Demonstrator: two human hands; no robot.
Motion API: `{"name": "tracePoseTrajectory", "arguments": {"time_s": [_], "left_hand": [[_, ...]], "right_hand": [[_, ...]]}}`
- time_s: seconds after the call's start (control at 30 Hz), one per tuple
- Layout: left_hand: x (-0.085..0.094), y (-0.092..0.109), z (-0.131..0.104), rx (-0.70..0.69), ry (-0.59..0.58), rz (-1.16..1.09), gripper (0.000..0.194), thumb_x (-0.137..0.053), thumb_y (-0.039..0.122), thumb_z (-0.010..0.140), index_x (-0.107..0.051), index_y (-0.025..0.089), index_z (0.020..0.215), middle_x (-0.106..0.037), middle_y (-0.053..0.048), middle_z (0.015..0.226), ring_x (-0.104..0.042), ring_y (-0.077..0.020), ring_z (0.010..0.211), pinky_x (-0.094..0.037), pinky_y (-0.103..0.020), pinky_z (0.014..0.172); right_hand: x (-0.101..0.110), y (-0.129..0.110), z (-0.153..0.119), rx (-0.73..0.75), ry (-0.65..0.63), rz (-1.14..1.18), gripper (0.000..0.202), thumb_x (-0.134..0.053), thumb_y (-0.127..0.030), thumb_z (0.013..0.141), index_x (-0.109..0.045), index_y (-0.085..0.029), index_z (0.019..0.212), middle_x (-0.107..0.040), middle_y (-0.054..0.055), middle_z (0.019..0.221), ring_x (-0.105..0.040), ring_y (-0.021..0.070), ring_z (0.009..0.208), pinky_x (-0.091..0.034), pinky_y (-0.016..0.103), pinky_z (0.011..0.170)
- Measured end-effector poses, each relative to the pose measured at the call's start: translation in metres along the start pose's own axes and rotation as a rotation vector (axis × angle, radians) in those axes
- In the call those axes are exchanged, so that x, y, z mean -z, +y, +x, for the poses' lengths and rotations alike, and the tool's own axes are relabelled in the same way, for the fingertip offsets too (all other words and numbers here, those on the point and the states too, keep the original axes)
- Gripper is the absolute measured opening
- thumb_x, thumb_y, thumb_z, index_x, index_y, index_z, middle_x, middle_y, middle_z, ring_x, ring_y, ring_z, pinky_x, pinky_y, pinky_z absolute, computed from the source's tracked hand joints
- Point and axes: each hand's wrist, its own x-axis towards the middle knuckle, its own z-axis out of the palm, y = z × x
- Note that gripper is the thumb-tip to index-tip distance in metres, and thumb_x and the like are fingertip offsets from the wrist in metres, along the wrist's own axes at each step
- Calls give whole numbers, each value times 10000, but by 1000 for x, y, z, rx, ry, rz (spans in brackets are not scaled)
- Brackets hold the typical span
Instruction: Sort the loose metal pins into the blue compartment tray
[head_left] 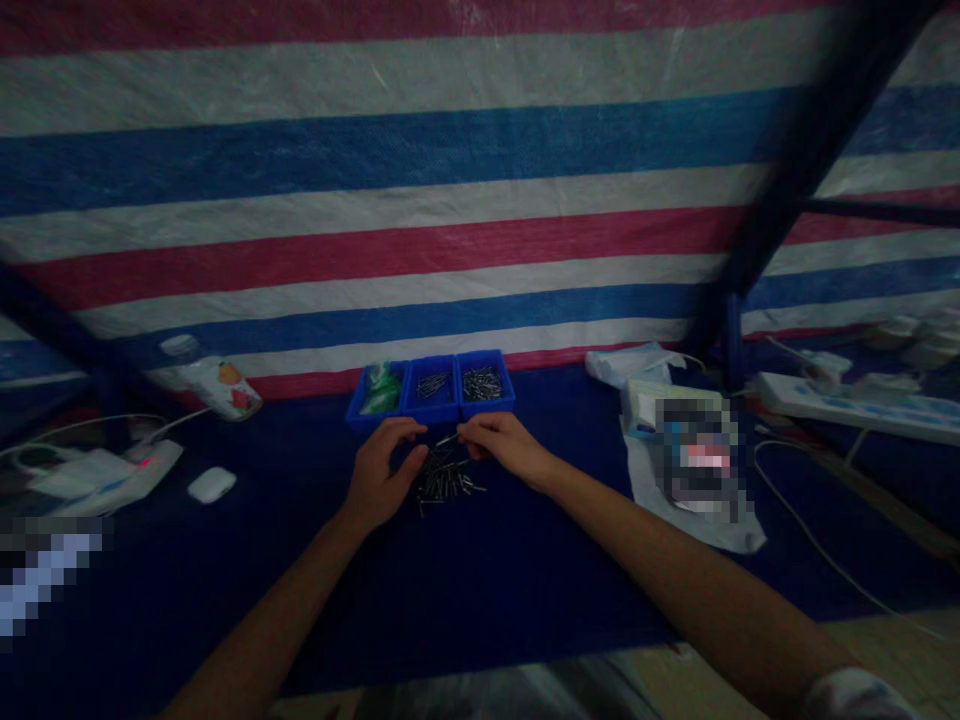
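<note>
A loose pile of thin metal pieces, like screws or nails (448, 480), lies on the dark blue table cover (480, 590). My left hand (384, 470) is at the pile's left edge, thumb and fingers apart, with nothing visible between them. At the pile's upper right, my right hand (504, 445) pinches a thin metal piece (448, 440). Just behind my hands stand three joined blue bins: the left bin (356, 404) holds green and clear plastic, the middle bin (431, 401) some metal pieces, and the right bin (486, 407) many more.
A bottle (225, 388), a white case (212, 485) and a power strip (112, 480) with cables are on the left. To the right lie plastic packaging (645, 480), partly pixelated, and another power strip (862, 405). Behind hangs a striped sheet (420, 240).
</note>
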Motion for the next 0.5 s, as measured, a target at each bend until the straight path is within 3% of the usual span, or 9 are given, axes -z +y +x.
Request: {"name": "tracePoseTrajectory", "arguments": {"time_s": [0.07,0.13,0.23,0.3,0.4,0.5], "left_hand": [[1,-1,0,-3,7,0,188,-527,308,919,-625,180,1017,-626,-63,994,-600,-187,855,-503,-331,782],[1,-1,1,-8,1,2,174,-528,299,923,-627,181,1005,-620,-56,984,-597,-186,854,-496,-332,793],[1,-1,1,-5,-2,0,171,-532,293,926,-624,182,1018,-605,-51,1002,-591,-184,860,-484,-336,818],[1,-2,1,4,-2,-5,178,-534,294,927,-617,183,1038,-593,-54,1021,-585,-181,858,-481,-335,815],[0,-3,1,21,-24,1,186,-526,296,930,-612,187,1053,-582,-56,1033,-580,-179,862,-480,-338,821],[-1,-4,1,42,-68,16,188,-523,306,933,-617,194,1052,-575,-55,1057,-581,-179,876,-480,-347,846]], "right_hand": [[6,-2,0,-60,18,23,303,-607,-384,816,-586,-166,607,-510,-39,515,-453,89,508,-338,243,550],[11,-5,0,-75,117,103,288,-624,-394,790,-588,-166,618,-522,-34,530,-470,86,502,-346,243,546],[18,-7,2,-50,289,240,250,-605,-423,784,-624,-175,807,-597,-20,694,-528,87,529,-365,242,540],[19,-6,3,-44,339,202,278,-566,-434,809,-623,-186,922,-614,-13,761,-534,89,521,-358,243,517],[16,-1,3,0,284,-132,252,-553,-377,836,-644,-173,953,-607,-9,706,-516,102,522,-369,254,525],[8,5,-3,190,99,-594,208,-590,-303,834,-676,-173,972,-654,29,801,-576,136,689,-429,281,657]]}}
